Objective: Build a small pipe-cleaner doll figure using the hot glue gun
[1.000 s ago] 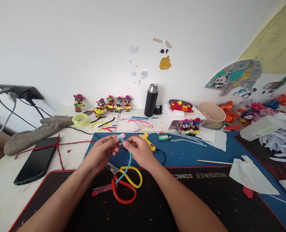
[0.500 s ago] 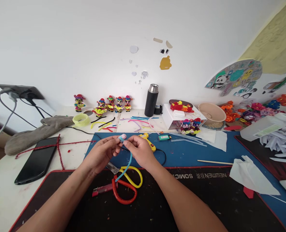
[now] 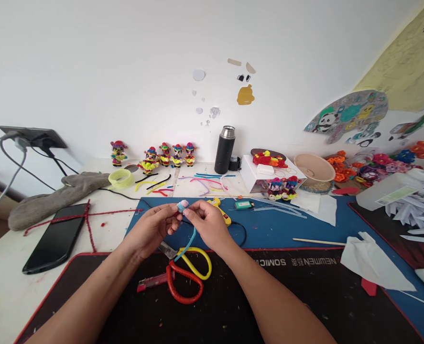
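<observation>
Between my fingertips is a small pink ball with light-blue pipe cleaner (image 3: 182, 206) wound about it. My left hand (image 3: 157, 223) pinches it from the left, fingers curled. My right hand (image 3: 207, 223) is closed on its right side, thumb and forefinger pressed at the blue wrap. A loose blue tail (image 3: 190, 242) hangs below my hands toward the scissors. The scissors (image 3: 185, 282), with one red and one yellow handle loop, lie on the mat beneath. A red-handled cutter (image 3: 155, 282) lies beside them. Behind my right hand is a yellow glue gun (image 3: 222, 212), partly covered.
Several pipe-cleaner figures (image 3: 150, 160) stand along the wall, near cut pipe-cleaner pieces (image 3: 154, 184). A black flask (image 3: 224, 150) stands by a white box (image 3: 249, 179). At left lie a phone (image 3: 56, 239) and dark red pipe cleaners (image 3: 89, 224); at right, crumpled tissue (image 3: 373, 263).
The blue tail has drawn up slightly and swung a little to the right above the scissors. Both hands stay in nearly the same place, still pinching the ball.
</observation>
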Demonstrator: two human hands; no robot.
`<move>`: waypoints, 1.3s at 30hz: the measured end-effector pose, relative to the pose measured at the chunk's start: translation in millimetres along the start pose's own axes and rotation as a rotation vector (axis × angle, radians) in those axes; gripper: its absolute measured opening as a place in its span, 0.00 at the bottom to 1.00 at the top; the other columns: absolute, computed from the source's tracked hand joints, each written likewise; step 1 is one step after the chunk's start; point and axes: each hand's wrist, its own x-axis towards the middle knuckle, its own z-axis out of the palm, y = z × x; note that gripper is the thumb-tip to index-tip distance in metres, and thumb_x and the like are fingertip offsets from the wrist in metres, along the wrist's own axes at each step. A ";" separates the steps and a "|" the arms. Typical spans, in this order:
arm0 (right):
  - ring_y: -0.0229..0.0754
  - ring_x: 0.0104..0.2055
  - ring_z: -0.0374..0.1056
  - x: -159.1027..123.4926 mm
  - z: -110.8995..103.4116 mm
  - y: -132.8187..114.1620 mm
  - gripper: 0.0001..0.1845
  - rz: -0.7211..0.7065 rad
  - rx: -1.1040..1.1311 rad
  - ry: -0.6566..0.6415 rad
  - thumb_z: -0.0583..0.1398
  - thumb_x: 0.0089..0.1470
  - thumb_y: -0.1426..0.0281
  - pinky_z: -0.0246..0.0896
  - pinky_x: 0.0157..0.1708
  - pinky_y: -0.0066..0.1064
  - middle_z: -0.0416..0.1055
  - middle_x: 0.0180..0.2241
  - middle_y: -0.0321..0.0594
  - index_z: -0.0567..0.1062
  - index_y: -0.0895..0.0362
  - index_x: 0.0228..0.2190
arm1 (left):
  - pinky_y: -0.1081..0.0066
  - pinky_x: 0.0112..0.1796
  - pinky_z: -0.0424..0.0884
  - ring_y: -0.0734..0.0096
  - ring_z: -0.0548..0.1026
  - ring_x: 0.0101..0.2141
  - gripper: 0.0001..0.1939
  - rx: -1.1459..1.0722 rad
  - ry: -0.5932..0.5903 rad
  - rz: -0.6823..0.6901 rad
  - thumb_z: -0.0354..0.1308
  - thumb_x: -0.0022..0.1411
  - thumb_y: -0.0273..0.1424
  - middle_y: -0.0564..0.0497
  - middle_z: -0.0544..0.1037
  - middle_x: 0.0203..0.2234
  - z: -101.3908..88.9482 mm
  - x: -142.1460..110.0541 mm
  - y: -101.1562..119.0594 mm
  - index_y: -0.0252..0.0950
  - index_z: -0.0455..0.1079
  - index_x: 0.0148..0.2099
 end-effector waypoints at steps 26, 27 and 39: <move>0.36 0.25 0.58 -0.7 -0.2 -1.4 0.15 -0.002 -0.025 0.008 0.66 0.59 0.56 0.51 0.25 0.29 0.66 0.23 0.30 0.75 0.55 0.34 | 0.79 0.18 0.63 0.78 0.69 0.19 0.11 -0.005 0.040 -0.061 0.74 0.52 0.33 0.50 0.77 0.24 -2.7 0.7 -1.3 0.31 0.79 0.31; 0.36 0.24 0.57 -0.7 -0.4 -1.0 0.15 -0.002 -0.027 0.006 0.66 0.59 0.56 0.50 0.25 0.29 0.65 0.22 0.30 0.76 0.55 0.35 | 0.79 0.18 0.63 0.78 0.69 0.19 0.11 -0.005 0.034 -0.070 0.73 0.53 0.33 0.50 0.77 0.24 -3.3 0.8 -1.3 0.31 0.78 0.31; 0.36 0.23 0.55 1.6 -2.0 0.2 0.19 0.004 0.001 -0.049 0.67 0.59 0.54 0.48 0.23 0.29 0.65 0.22 0.31 0.81 0.56 0.43 | 0.77 0.20 0.68 0.74 0.72 0.20 0.12 0.040 -0.027 -0.132 0.73 0.55 0.36 0.47 0.79 0.23 -6.1 1.7 -3.4 0.32 0.78 0.29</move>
